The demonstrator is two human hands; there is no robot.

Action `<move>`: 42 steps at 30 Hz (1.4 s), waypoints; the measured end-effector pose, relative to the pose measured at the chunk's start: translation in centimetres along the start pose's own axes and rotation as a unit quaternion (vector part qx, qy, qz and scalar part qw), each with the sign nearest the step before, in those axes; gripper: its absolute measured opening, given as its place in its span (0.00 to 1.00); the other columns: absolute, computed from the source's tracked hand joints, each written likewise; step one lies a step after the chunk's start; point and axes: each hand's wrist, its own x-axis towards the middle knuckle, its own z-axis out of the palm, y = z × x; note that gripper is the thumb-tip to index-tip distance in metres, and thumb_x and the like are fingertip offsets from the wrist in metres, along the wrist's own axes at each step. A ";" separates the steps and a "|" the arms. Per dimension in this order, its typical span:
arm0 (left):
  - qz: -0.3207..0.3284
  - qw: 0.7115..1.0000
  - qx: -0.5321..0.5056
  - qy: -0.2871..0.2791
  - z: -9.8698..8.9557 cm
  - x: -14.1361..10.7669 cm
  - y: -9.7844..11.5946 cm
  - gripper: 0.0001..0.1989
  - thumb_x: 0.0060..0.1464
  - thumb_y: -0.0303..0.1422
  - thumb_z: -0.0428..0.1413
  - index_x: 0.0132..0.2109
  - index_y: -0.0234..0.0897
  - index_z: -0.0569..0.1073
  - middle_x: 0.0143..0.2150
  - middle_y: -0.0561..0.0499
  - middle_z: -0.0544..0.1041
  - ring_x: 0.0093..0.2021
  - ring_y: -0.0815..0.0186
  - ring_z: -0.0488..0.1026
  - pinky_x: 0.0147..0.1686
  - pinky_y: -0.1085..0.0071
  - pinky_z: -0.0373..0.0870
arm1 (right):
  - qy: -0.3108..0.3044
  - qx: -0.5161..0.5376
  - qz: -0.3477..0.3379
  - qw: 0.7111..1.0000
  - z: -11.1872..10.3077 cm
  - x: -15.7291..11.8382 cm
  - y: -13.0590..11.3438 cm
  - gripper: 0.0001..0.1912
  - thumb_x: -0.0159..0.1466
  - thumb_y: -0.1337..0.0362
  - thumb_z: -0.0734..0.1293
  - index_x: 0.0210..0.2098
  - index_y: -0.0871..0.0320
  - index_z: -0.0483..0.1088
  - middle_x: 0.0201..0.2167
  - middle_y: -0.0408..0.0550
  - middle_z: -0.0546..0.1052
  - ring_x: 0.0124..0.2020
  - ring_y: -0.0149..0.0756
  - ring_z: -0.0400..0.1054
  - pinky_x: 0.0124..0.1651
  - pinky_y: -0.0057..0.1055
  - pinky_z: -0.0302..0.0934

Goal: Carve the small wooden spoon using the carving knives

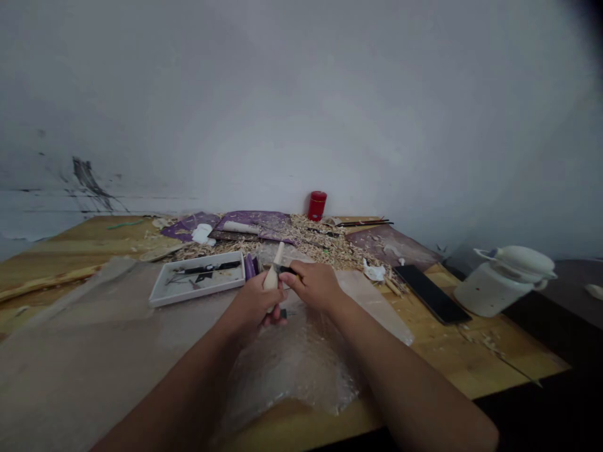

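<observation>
Where the two hands meet over the clear plastic sheet [301,370], we find a pale wooden piece [271,279] with a smooth-looking, rounded body and a narrower upper end, tilted upward. We record the left hand [253,296] closed around its lower body. The right hand [316,284] grips a dark tool [285,270] set against the wood; we cannot tell its full shape. We note wrinkled, glossy plastic below and a shallow, rectangular white tray [198,297] nearby, to the left. Beyond lie curled, dry wood shavings [342,256] and a red cylindrical can [317,206]. To the right, we observe a flat black phone [431,294] beside a rounded white jug [487,292].
</observation>
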 end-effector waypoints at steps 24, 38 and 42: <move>-0.001 0.994 0.109 0.005 1.3 -0.5 -0.4 0.07 0.36 0.24 0.49 0.26 0.36 0.59 0.16 0.60 0.59 0.12 0.76 0.57 0.15 0.72 0.66 | 0.015 -0.048 0.155 0.987 -0.8 1.2 3.9 0.35 0.57 0.40 0.39 0.38 0.53 0.67 0.32 0.49 0.73 0.34 0.39 0.67 0.32 0.30 0.53; 0.058 0.973 0.222 0.025 0.2 0.8 -0.9 0.04 0.44 0.32 0.49 0.29 0.37 0.60 0.12 0.58 0.63 0.12 0.72 0.61 0.12 0.77 0.57 | 0.064 0.006 0.146 0.987 -0.6 0.5 3.3 0.29 0.62 0.47 0.42 0.35 0.54 0.66 0.30 0.45 0.73 0.32 0.34 0.66 0.29 0.25 0.48; 0.052 0.969 0.235 0.057 -0.1 1.0 -0.8 0.05 0.44 0.32 0.48 0.30 0.37 0.60 0.14 0.57 0.65 0.13 0.71 0.62 0.12 0.77 0.57 | 0.032 -0.014 0.086 0.996 -0.4 0.3 2.0 0.28 0.61 0.45 0.43 0.35 0.54 0.66 0.30 0.45 0.74 0.32 0.34 0.66 0.28 0.25 0.48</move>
